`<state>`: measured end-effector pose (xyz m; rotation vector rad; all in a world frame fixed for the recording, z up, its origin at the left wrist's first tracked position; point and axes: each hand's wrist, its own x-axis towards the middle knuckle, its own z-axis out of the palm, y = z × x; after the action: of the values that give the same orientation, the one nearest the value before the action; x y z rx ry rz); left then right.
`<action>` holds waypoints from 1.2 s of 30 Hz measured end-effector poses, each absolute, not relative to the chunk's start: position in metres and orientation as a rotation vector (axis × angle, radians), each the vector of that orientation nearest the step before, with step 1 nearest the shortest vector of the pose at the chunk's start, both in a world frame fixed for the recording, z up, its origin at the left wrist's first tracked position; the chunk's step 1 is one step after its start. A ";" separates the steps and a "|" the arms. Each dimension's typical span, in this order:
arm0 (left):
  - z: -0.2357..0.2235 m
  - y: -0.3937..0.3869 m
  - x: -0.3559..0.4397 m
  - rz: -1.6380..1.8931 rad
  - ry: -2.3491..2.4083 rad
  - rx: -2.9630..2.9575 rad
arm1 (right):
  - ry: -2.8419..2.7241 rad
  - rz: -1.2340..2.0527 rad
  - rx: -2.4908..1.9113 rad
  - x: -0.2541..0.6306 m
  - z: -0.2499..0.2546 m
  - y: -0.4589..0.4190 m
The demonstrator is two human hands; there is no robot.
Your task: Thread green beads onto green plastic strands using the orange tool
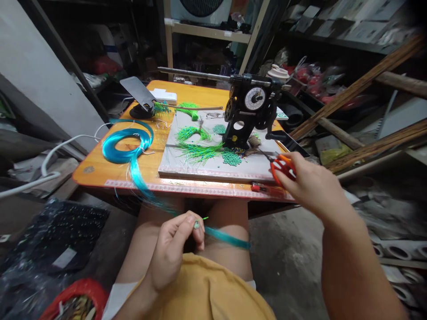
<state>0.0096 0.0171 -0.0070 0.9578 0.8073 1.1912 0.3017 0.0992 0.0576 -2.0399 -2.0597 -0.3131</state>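
My right hand (313, 186) grips orange-handled scissors (283, 168) over the board's right front part, their dark blades pointing toward the crank machine. In my lap, my left hand (176, 242) is closed in a pinch. A strip of shiny blue strands (227, 238) comes out of it to the right. Between its fingertips show a small pale green bit (196, 225) and a thin bright green tip. More blue strands (138, 175) hang over the table edge toward this hand from a looped blue hank (110, 149).
A black hand-crank machine with a dial (255, 98) stands on a pale board (170, 164). Green bead piles (231, 158) and bright green strand bundles (200, 152) lie before it. A red cutter (267, 189) is at the table edge (90, 173). A phone (137, 91) leans on a stand.
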 end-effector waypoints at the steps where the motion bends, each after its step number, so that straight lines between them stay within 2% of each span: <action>1: -0.007 0.017 0.009 1.189 0.804 0.941 | -2.101 -0.376 -2.064 0.313 0.058 0.114; 5: -0.010 0.018 0.008 1.198 0.798 0.918 | -2.157 -0.445 -1.864 0.330 0.050 0.140; 12: -0.013 0.021 0.008 1.202 0.786 0.901 | -2.293 -0.322 -1.439 0.299 0.025 0.082; 20: -0.013 0.015 0.012 1.239 0.842 1.081 | -2.355 -0.425 -1.441 0.291 0.011 0.045; 22: -0.011 0.013 0.013 1.239 0.904 1.204 | -2.222 -0.189 -1.370 0.274 0.012 0.032; 26: -0.008 0.009 0.013 1.220 1.020 1.434 | -1.627 0.982 -1.169 0.222 0.001 0.006; 28: -0.009 0.008 0.012 1.218 1.065 1.552 | -1.275 1.378 -1.033 0.197 -0.009 0.001; 31: -0.011 0.007 0.010 1.230 1.117 1.724 | -0.917 1.635 -0.889 0.170 -0.020 0.002; 36: -0.012 0.009 0.007 1.245 1.156 1.839 | -0.637 1.807 -0.739 0.152 -0.029 0.006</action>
<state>0.0067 0.0092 -0.0118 1.8394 1.1558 1.2453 0.1524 0.0061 -0.0294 -0.7387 -0.6373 1.8070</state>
